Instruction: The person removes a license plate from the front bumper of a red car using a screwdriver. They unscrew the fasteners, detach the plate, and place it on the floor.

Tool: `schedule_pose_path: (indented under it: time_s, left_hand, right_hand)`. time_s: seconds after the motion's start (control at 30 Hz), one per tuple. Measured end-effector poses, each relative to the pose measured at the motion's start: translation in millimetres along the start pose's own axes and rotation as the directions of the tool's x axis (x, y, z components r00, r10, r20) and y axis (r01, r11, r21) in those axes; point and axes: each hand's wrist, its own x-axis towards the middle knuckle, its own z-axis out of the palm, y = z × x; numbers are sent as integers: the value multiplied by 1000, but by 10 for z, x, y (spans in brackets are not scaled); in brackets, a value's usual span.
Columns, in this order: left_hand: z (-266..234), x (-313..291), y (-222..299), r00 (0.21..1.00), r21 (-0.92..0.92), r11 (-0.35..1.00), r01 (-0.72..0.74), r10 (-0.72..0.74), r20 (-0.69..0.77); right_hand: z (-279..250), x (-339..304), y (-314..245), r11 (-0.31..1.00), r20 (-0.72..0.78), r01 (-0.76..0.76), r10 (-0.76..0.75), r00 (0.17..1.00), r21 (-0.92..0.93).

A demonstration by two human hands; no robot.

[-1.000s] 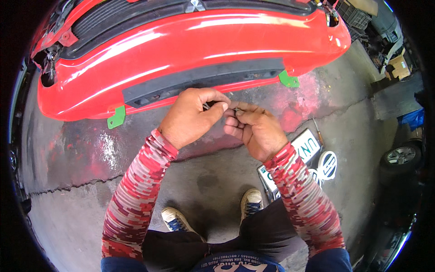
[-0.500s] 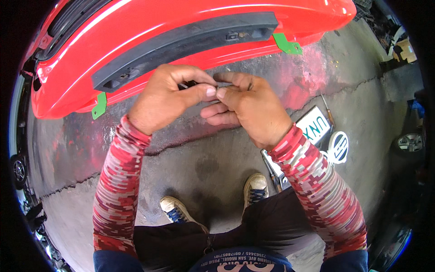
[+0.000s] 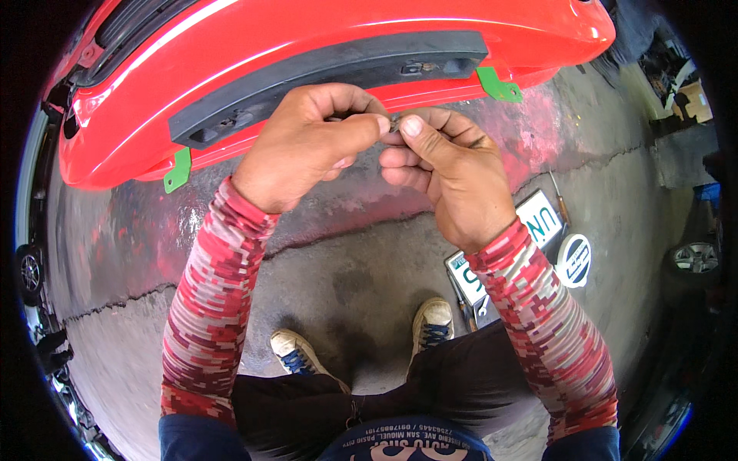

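Observation:
My left hand (image 3: 311, 142) and my right hand (image 3: 461, 165) meet in front of a red car bumper (image 3: 307, 46). Their thumbs and forefingers pinch a small dark metal piece (image 3: 394, 123), mostly hidden by the fingertips; its exact kind cannot be made out. Both hands are closed on it, with the right hand's lower fingers curled. Behind them a black curved plate holder (image 3: 338, 69) sits along the bumper. Green brackets (image 3: 178, 170) (image 3: 500, 86) stick out below the bumper's lower edge, one at each side.
On the concrete floor by my right forearm lie a white licence plate (image 3: 540, 219) with green characters, a round white-and-dark sign (image 3: 574, 261), a screwdriver (image 3: 562, 206) and a wrench (image 3: 483, 306). A car wheel (image 3: 696, 258) stands at the far right. My shoes (image 3: 433, 323) are below.
Both hands have moved slightly up and right, still pinched together. The small dark piece now shows between the fingertips. The view has shifted a little.

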Motion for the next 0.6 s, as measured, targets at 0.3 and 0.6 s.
schedule_pose_path:
  time_s: [0.3, 0.6]
  left_hand:
    - [-2, 48, -121, 984, 296, 942, -158, 173, -27]
    - [-54, 15, -88, 990, 282, 959, -32, 70, -124]
  right_hand:
    - [55, -20, 68, 852, 34, 157, -162, 986, -499]
    - [-39, 236, 12, 906, -214, 219, -310, 926, -362]
